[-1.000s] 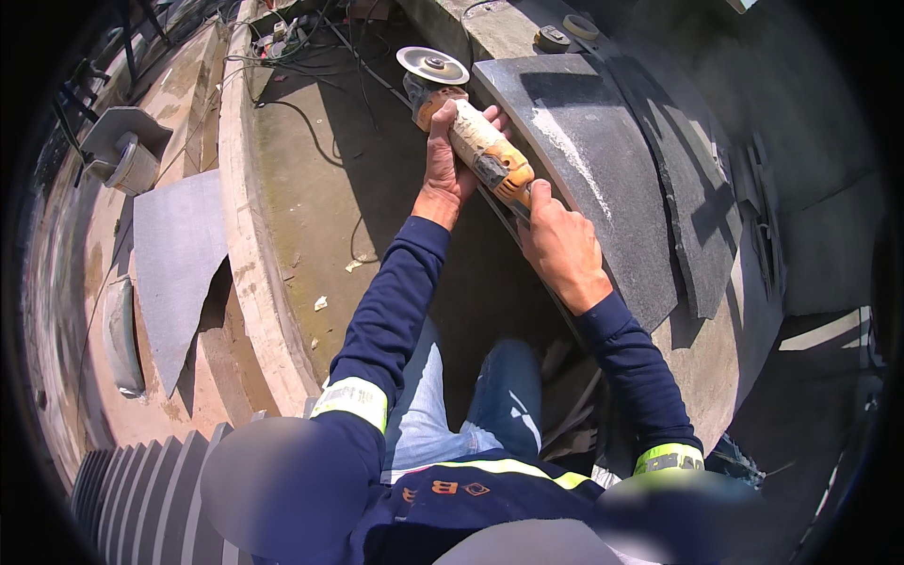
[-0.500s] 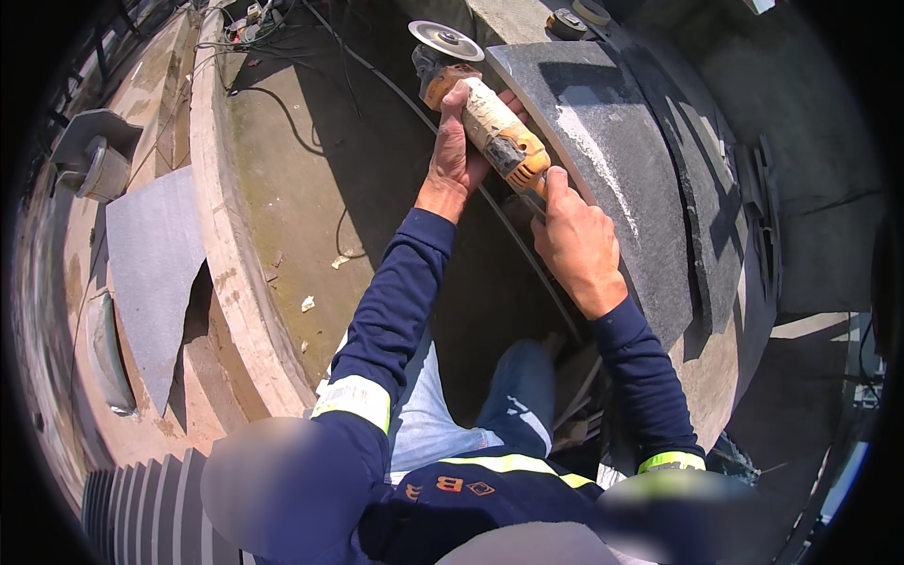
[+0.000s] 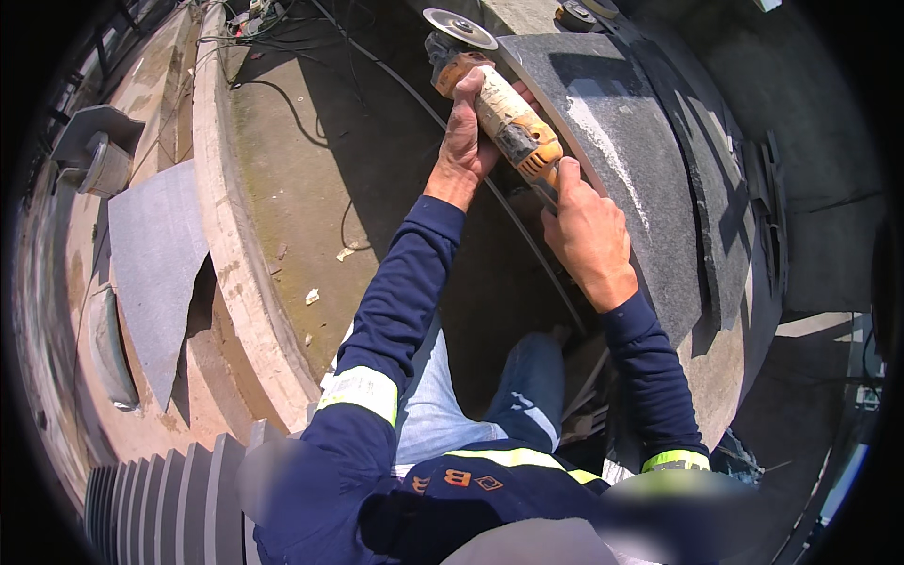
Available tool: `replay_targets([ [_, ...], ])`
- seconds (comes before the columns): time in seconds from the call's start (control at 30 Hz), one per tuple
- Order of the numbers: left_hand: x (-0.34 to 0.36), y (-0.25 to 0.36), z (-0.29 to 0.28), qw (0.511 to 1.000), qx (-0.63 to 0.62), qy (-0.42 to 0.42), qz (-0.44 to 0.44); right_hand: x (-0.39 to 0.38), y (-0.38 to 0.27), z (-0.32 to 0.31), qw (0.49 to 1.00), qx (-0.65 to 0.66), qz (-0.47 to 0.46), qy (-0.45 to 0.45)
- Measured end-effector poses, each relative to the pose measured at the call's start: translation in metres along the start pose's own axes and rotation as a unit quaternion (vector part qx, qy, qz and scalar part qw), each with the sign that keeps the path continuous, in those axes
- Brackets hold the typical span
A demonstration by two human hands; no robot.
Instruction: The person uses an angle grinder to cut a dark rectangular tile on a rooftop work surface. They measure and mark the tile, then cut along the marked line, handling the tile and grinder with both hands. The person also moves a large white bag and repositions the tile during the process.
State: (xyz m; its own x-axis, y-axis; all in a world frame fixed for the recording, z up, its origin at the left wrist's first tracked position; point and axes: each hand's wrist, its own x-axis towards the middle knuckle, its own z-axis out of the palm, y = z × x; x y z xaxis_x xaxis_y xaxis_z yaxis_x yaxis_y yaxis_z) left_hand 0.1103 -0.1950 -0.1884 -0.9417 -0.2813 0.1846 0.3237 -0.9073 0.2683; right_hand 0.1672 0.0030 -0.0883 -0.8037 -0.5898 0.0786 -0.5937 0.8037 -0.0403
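— Shifted farther and slightly right since a moment ago: angle grinder, disc now at the far edge of the dark stone slab.
— Grip?
— Left hand wrapped tight round the front body, nearer the disc; right hand clamped on the near tail. Long axis running far-left to near-right.

Sunlit concrete floor (hard shadows), curved kerb, grey slab.
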Motion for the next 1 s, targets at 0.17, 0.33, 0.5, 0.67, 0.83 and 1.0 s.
replay_targets([
  [0.17, 0.001, 0.003, 0.001, 1.0, -0.006, 0.006, -0.009, 0.002, 0.001, -0.001, 1.0, 0.004, -0.002, -0.011],
  [0.33, 0.0, 0.005, 0.008, 1.0, 0.003, -0.001, -0.003, 0.003, -0.001, -0.005, 1.0, 0.003, 0.005, -0.025],
  [0.5, 0.007, 0.009, 0.005, 1.0, 0.009, 0.02, 0.0, 0.007, -0.003, -0.007, 1.0, 0.011, 0.004, -0.029],
  [0.67, 0.016, 0.011, 0.003, 0.999, 0.001, 0.051, -0.018, 0.012, -0.004, -0.006, 0.999, 0.024, 0.005, -0.024],
  [0.83, 0.016, 0.017, 0.007, 0.997, 0.034, 0.063, -0.006, 0.012, -0.007, -0.008, 0.999, 0.036, -0.009, -0.022],
  [1.0, 0.012, 0.016, 0.012, 0.997, 0.035, 0.065, -0.007, 0.01, -0.008, -0.011, 0.999, 0.039, -0.006, -0.028],
])
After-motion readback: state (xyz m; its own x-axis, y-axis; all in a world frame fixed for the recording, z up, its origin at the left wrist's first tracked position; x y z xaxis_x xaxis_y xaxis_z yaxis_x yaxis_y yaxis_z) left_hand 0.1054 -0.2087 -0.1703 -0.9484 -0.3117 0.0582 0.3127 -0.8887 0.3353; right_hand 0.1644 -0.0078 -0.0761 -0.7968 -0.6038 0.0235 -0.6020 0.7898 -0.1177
